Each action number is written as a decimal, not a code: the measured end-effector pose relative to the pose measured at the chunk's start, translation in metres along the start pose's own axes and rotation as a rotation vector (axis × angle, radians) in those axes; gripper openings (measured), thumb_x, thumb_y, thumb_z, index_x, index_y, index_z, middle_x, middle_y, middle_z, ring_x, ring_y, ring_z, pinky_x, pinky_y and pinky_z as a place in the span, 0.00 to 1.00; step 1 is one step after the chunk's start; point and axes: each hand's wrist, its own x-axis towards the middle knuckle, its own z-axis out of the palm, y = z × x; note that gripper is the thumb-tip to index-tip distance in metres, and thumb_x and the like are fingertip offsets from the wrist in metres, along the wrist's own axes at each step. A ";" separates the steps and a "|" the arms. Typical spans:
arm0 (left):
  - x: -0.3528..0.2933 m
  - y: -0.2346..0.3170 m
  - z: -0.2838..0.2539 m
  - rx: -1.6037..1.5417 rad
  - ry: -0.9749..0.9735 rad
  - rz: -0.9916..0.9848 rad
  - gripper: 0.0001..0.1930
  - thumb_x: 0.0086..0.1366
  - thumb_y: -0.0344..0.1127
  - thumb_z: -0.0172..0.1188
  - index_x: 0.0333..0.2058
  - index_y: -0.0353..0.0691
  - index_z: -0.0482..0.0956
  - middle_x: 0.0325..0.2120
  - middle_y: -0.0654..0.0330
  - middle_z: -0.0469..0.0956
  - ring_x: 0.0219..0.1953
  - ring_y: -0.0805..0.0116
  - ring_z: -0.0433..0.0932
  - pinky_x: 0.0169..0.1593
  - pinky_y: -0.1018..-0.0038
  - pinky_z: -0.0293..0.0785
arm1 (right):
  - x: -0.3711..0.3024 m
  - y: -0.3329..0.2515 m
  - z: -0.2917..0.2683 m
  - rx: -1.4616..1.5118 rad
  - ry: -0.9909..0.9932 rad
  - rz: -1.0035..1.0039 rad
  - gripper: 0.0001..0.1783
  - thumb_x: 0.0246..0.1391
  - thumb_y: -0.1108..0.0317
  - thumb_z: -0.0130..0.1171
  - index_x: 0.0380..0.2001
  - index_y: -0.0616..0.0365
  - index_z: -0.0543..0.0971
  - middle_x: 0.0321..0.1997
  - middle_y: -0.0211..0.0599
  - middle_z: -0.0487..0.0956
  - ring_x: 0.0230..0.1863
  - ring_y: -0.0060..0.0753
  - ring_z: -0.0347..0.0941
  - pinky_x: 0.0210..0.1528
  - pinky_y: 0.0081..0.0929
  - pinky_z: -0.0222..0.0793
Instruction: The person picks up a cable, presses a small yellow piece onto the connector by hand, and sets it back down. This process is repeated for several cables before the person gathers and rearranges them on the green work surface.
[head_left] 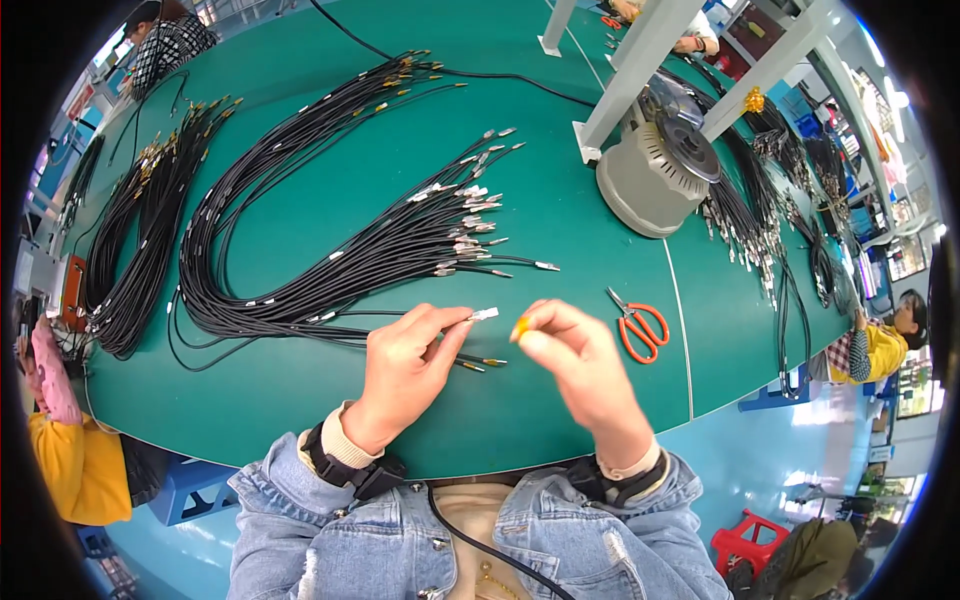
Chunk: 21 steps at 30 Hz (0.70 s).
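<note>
Near the front of the table, my left hand (405,365) pinches a thin black cable close to its end. A white tip (485,314) pokes out past the fingertips. My right hand (575,360) is closed in a pinch just to the right, with a small yellow-orange piece (522,325) between thumb and forefinger. What kind of piece it is cannot be made out. The two hands are apart. Beyond them lies a large curved bundle of black cables (330,265) with silvery, white-tagged ends. A few loose cable ends (480,365) lie beside my left hand.
Orange-handled scissors (640,332) lie right of my right hand on the green table (560,420). Behind them stand a grey round machine (650,180) and a white metal post (630,80). More cable bundles (150,230) lie at left and far right. Other people sit around the table.
</note>
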 end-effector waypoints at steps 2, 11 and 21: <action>-0.001 0.002 0.000 0.041 0.036 0.078 0.07 0.55 0.22 0.62 0.34 0.36 0.80 0.22 0.59 0.76 0.19 0.73 0.72 0.23 0.79 0.66 | -0.003 0.014 0.011 0.056 -0.003 0.088 0.05 0.56 0.71 0.56 0.34 0.61 0.74 0.36 0.29 0.75 0.40 0.20 0.67 0.47 0.20 0.63; -0.004 -0.007 0.002 0.138 0.104 0.312 0.11 0.50 0.24 0.66 0.34 0.38 0.78 0.26 0.59 0.79 0.26 0.63 0.79 0.28 0.73 0.75 | 0.001 0.033 0.025 0.087 0.020 0.132 0.03 0.56 0.72 0.55 0.30 0.61 0.74 0.34 0.26 0.75 0.38 0.17 0.67 0.44 0.18 0.63; -0.005 -0.008 0.002 0.174 0.100 0.333 0.12 0.49 0.24 0.66 0.34 0.39 0.79 0.25 0.60 0.79 0.26 0.65 0.78 0.28 0.74 0.75 | 0.005 0.035 0.022 0.009 0.033 0.097 0.04 0.56 0.73 0.55 0.28 0.61 0.75 0.32 0.24 0.74 0.35 0.15 0.67 0.40 0.16 0.63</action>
